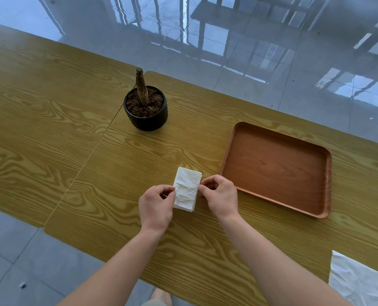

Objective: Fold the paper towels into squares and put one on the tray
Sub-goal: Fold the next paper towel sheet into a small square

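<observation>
Folded paper towel, a white oblong, lies on the wooden desk just left of the brown tray. The left hand pinches its left edge and the right hand its right edge, each grip closed on the towel. An unfolded paper towel lies at near right. A black plant pot stands farther back.

left hand: bare | right hand: bare | left forearm: uncovered | right forearm: uncovered to lower edge
</observation>
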The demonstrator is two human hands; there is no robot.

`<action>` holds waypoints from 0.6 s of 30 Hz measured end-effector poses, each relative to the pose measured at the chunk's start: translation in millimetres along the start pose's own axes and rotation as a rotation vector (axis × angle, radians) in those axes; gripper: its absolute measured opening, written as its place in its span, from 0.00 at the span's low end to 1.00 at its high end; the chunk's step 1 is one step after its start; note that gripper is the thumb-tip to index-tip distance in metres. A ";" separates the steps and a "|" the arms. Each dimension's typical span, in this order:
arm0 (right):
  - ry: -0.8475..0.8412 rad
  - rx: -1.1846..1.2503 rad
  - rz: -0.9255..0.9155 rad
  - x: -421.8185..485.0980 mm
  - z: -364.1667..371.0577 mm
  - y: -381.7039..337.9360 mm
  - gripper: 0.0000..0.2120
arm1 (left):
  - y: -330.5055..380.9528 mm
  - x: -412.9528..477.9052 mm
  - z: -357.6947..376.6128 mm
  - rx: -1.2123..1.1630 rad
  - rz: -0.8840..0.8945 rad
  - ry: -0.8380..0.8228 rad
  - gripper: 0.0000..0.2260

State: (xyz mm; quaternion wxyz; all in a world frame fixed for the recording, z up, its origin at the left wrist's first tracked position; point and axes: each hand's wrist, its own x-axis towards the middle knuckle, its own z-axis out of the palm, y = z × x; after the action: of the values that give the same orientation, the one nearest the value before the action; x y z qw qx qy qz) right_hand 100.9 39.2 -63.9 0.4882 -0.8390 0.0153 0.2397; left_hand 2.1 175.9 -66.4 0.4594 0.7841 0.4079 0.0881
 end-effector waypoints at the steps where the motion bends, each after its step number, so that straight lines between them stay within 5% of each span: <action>1: -0.003 0.003 -0.001 0.5 0.0 0.0 0.05 | 0.3 -0.3 -0.2 0.013 0.011 0.006 0.03; 13: -0.032 0.030 -0.004 -8.5 -16.2 19.5 0.06 | 1.2 -9.8 -11.2 0.168 0.086 -0.009 0.06; 18: -0.007 0.011 -0.029 -22.0 -37.0 26.5 0.05 | 11.2 -15.0 -14.0 0.321 0.337 -0.076 0.11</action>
State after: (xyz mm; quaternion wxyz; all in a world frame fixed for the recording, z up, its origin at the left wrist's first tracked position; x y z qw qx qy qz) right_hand 88.9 -9.8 -61.2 0.4966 -0.8354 0.0026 0.2355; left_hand -8.6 171.4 -46.1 0.3226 0.9068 0.2627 0.0679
